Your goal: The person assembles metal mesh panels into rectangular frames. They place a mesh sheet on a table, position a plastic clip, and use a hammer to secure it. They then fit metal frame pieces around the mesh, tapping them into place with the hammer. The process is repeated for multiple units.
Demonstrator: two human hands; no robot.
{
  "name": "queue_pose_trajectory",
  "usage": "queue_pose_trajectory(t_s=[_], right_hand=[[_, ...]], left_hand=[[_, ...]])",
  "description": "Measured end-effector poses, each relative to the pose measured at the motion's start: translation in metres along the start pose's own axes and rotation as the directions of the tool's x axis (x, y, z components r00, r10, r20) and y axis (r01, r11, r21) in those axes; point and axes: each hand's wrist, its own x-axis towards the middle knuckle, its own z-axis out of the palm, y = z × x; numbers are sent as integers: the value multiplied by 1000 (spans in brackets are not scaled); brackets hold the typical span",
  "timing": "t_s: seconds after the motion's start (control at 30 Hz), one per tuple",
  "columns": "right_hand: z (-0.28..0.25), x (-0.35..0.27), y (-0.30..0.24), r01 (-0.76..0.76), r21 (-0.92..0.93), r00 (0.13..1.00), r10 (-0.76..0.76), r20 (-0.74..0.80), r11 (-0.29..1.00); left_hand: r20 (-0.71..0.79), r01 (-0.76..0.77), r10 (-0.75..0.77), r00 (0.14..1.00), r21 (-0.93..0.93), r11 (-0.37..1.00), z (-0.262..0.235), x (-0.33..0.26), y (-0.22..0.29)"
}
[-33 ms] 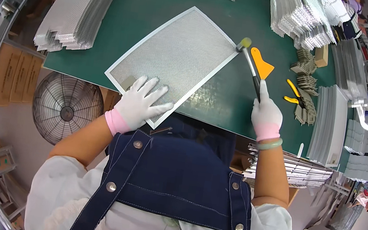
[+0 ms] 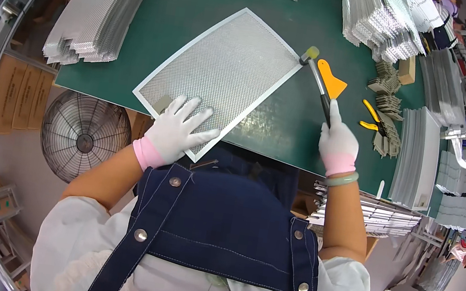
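A silver mesh filter panel [image 2: 227,61] in a thin metal frame lies aslant on the green table. My gloved left hand [image 2: 174,131] rests flat on its near end, fingers spread. By its fingertips a small grey-beige patch [image 2: 162,103] shows at the panel's edge. My gloved right hand [image 2: 339,138] grips the black handle of a mallet [image 2: 320,86], index finger laid along it. The mallet's head, with a yellow-green face, is at the panel's right corner; whether it touches cannot be told. An orange plastic scraper [image 2: 331,81] lies just right of the mallet.
Yellow-handled pliers [image 2: 370,116] lie right of the scraper beside stacked beige clips [image 2: 386,137]. Mesh sheets [image 2: 103,8] are piled at the far left, more mesh [image 2: 381,23] at the far right. Frame strips [image 2: 415,159] stand at the right edge. A floor fan [image 2: 85,139] is below left.
The mallet's head has shifted very slightly. My left hand and the panel stay in place.
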Motion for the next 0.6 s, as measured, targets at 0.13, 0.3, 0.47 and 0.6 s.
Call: queue_pose_trajectory(t_s=[0.13, 0.3, 0.47, 0.6], right_hand=[[-3, -4, 7, -149, 244, 989, 144, 37, 958], [8, -22, 3, -305, 836, 923, 357, 142, 456], [3, -86, 24, -275, 765, 945, 310, 104, 583], [3, -151, 47, -51, 573, 998, 61, 2, 818]], left_hand=[[-19, 20, -21, 1000, -42, 999, -9, 10, 6], [-120, 63, -166, 979, -595, 801, -1, 90, 34], [-335, 78, -203, 920, -351, 933, -8, 89, 20], [-143, 161, -162, 976, -20, 987, 0, 52, -22]])
